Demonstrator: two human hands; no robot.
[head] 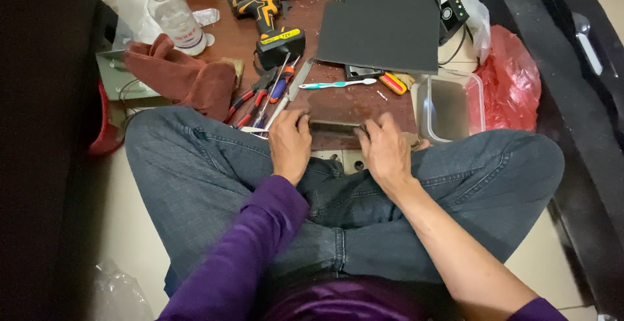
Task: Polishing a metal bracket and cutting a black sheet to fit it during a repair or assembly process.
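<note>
- Two bare hands are gripping one small dark rectangular metal-looking block [336,126] by its ends, at the near edge of the brown wooden board [354,103], just above the person's crossed, denim-clad knees.
- Going from the left: a crumpled rust-red cloth [185,77] is lying soft and folded beside a clear plastic bottle [172,15].
- Red-handled pliers [250,96] and a thin screwdriver are fanning out under a yellow-and-black cordless drill [266,9].
- The left hand [290,144] is clamping its fingers onto the block's left end.
- The right hand [383,148] is closing over the right end likewise; judging by this, the step is steadying or pressing the piece, which is calling for even pressure from both sides.
- A white-and-teal toothbrush [338,84], a flat matte black sheet [380,25] and a clear plastic tub [448,106] are lying beyond, further right.
</note>
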